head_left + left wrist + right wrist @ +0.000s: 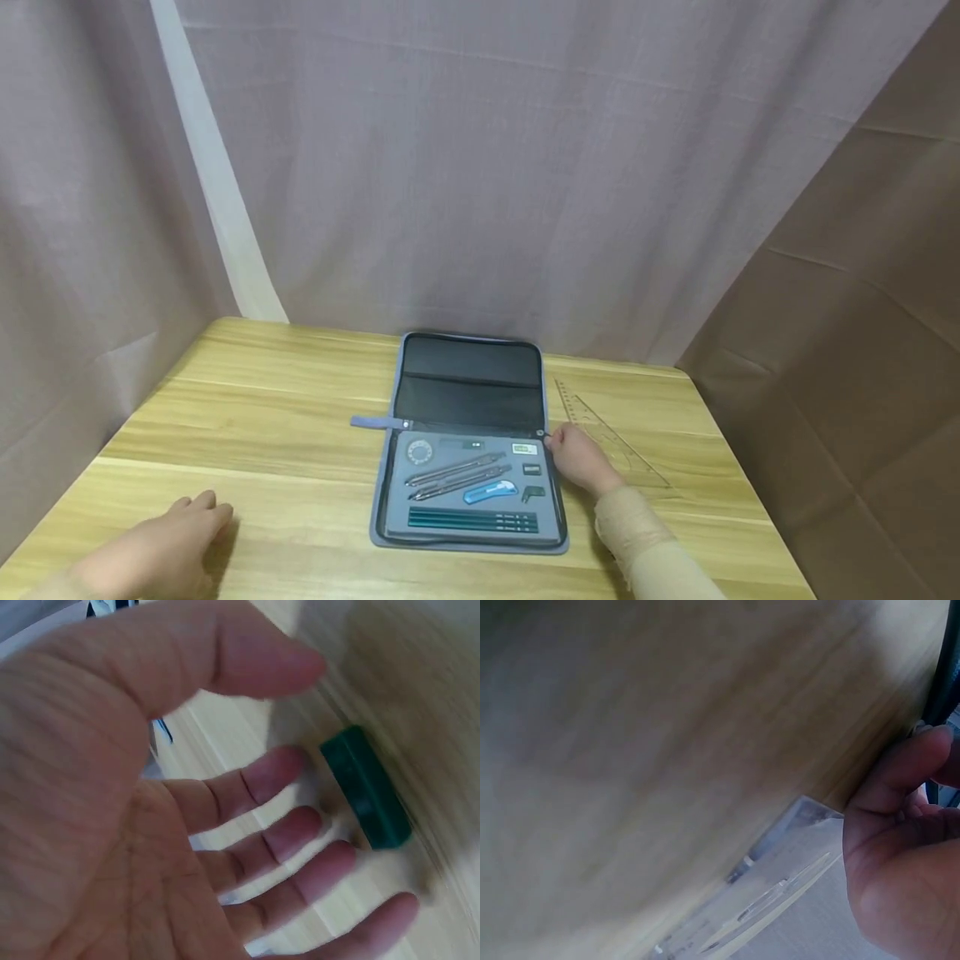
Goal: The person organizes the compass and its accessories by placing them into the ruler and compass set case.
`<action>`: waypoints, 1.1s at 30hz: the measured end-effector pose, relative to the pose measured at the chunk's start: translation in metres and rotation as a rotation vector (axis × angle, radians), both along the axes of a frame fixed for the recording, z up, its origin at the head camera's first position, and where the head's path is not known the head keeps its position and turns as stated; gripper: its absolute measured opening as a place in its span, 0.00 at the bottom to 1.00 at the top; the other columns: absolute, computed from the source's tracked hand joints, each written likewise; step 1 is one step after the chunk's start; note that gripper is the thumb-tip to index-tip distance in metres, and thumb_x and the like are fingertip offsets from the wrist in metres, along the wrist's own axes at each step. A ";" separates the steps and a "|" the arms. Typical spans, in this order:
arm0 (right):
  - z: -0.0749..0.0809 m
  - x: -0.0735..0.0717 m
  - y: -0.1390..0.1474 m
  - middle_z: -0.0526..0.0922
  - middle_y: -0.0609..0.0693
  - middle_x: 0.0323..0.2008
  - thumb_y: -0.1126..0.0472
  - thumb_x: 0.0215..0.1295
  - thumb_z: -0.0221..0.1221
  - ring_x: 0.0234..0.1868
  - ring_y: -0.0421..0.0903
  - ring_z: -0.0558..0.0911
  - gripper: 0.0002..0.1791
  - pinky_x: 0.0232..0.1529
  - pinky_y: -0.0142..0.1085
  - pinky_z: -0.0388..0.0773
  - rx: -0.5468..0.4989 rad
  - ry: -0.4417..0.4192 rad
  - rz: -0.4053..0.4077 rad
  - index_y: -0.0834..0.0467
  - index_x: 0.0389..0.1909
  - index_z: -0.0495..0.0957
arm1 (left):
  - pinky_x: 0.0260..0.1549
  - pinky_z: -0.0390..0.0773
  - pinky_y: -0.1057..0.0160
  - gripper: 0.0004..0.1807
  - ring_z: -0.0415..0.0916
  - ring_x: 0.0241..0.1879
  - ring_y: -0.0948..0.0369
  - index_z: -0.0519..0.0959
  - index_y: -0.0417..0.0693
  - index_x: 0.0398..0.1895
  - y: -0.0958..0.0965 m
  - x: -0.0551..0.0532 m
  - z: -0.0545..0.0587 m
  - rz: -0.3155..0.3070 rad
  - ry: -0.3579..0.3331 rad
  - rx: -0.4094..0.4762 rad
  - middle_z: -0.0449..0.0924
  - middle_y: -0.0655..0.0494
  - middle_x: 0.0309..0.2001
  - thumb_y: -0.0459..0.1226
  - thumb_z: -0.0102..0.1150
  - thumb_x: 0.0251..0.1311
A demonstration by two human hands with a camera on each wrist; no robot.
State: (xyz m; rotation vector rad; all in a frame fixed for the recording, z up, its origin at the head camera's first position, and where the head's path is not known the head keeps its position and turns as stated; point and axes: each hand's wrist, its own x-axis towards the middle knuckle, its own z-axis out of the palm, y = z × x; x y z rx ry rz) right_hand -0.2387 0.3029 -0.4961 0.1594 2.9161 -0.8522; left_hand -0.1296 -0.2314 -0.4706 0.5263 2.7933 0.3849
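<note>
An unzipped pencil case (469, 385) lies open and flat, its black-lined lid folded to the back. My right hand (579, 457) is at the case's right edge by the hinge, thumb and forefinger pinching the zipper pull (543, 433). In the grey tray (397, 500) sit dark green pencils (472, 520), two silver compass-like tools (456, 477), a blue utility knife (490, 492), a white eraser (523, 449) and a round disc (419, 452). My left hand (165, 542) is held over the table's left side, fingers loosely bent and holding nothing. Near its fingertips lies a green block (367, 787).
A clear set square (622, 442) lies on the wooden table (300, 400) right of the case, partly behind my right hand. The case's strap (371, 422) sticks out to the left. Curtains (487, 167) hang behind the table and at both sides.
</note>
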 end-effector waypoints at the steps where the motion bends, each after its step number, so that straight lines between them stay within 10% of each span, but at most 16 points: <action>1: 0.000 0.000 0.000 0.72 0.51 0.24 0.56 0.73 0.49 0.27 0.47 0.73 0.14 0.28 0.38 0.71 -0.003 -0.004 -0.003 0.59 0.29 0.70 | 0.27 0.74 0.52 0.26 0.65 0.34 0.53 0.73 0.48 0.36 -0.001 0.002 0.000 0.005 0.009 -0.013 0.65 0.54 0.35 0.31 0.70 0.26; 10: 0.003 0.002 -0.003 0.72 0.52 0.25 0.56 0.74 0.48 0.28 0.47 0.73 0.13 0.27 0.37 0.71 -0.025 -0.050 -0.016 0.59 0.30 0.70 | 0.37 0.76 0.41 0.48 0.71 0.45 0.38 0.72 0.46 0.40 -0.006 0.012 -0.001 0.040 0.027 -0.011 0.71 0.46 0.43 0.64 0.79 0.13; 17: 0.004 0.001 -0.002 0.73 0.52 0.25 0.56 0.74 0.48 0.28 0.48 0.73 0.13 0.28 0.38 0.72 -0.012 -0.037 -0.011 0.60 0.31 0.70 | 0.24 0.70 0.59 0.43 0.63 0.32 0.57 0.69 0.53 0.31 -0.008 0.018 -0.005 -0.043 0.151 -0.010 0.61 0.57 0.32 0.71 0.72 0.15; 26: 0.004 0.001 -0.002 0.73 0.52 0.26 0.56 0.74 0.48 0.29 0.47 0.73 0.13 0.30 0.39 0.73 0.002 -0.036 -0.007 0.60 0.31 0.70 | 0.22 0.63 0.64 0.20 0.59 0.26 0.63 0.66 0.58 0.24 -0.007 0.019 -0.008 -0.058 0.196 0.005 0.58 0.62 0.28 0.27 0.64 0.36; 33: 0.006 0.003 -0.004 0.73 0.52 0.26 0.56 0.74 0.48 0.29 0.48 0.73 0.13 0.31 0.39 0.73 -0.002 -0.045 -0.017 0.60 0.32 0.70 | 0.19 0.62 0.65 0.19 0.57 0.22 0.66 0.64 0.59 0.21 -0.008 0.016 -0.013 -0.091 0.268 0.013 0.58 0.66 0.24 0.25 0.58 0.41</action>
